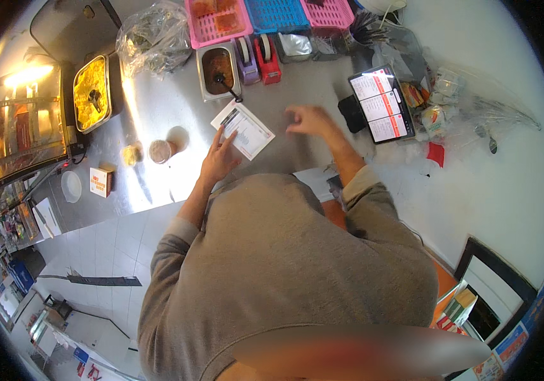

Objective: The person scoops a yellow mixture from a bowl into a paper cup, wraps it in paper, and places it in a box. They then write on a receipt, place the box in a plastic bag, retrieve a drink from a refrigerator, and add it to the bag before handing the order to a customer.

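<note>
My left hand [219, 159] rests its spread fingertips on the near left edge of a flat white packet. On top of that packet lies a printed paper slip [244, 135], which bears writing. To the right, my right hand [312, 120] hovers over the steel counter, blurred by motion. Its thumb and index finger are bent with a gap between them, and nothing shows in it. A tablet [379, 104] on a dark stand is the nearest thing to it. Just beyond the slip, a steel pan of brown sauce [218, 71] holds a dark-handled ladle [228, 86].
Purple [247, 64] and red tape dispensers [268, 64] sit behind the packet, below pink and blue baskets [279, 16]. Leftward are a lidded cup [159, 151], a small box [101, 182], a tray of yellow food [92, 93] and a lit warmer cabinet [24, 124]. Plastic bags [448, 105] lie right.
</note>
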A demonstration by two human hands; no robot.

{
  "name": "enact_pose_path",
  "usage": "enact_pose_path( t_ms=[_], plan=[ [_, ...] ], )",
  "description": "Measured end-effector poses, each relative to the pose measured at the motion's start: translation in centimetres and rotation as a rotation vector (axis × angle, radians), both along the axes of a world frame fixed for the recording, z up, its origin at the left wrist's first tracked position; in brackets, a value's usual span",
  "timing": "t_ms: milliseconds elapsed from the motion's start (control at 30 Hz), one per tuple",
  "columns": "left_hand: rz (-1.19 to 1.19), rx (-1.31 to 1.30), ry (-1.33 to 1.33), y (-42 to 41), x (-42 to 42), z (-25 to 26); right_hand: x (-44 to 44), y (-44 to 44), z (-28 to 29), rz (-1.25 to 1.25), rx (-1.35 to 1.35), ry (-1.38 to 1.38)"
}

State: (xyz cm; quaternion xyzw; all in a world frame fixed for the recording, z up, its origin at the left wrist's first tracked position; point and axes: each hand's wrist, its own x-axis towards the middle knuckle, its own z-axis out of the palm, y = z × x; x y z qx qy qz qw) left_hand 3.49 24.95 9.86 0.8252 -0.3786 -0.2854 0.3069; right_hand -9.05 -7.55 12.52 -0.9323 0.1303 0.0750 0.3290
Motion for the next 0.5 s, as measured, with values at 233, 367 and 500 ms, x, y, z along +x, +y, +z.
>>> enact_pose_path(
  t_ms=[233,367,500],
  plan=[
    [0.095,-0.088,-0.099,-0.5,-2.2,1.3,9.0,-22.3,6.8,-0.403,-0.966,0.103],
    [0.158,-0.090,-0.167,-0.2,-2.2,2.5,11.1,-27.7,1.9,-0.455,-0.753,0.398],
    [0.260,-0.098,-0.141,0.6,-1.9,3.3,11.6,-26.0,4.2,-0.423,-0.740,0.393]
  ],
)
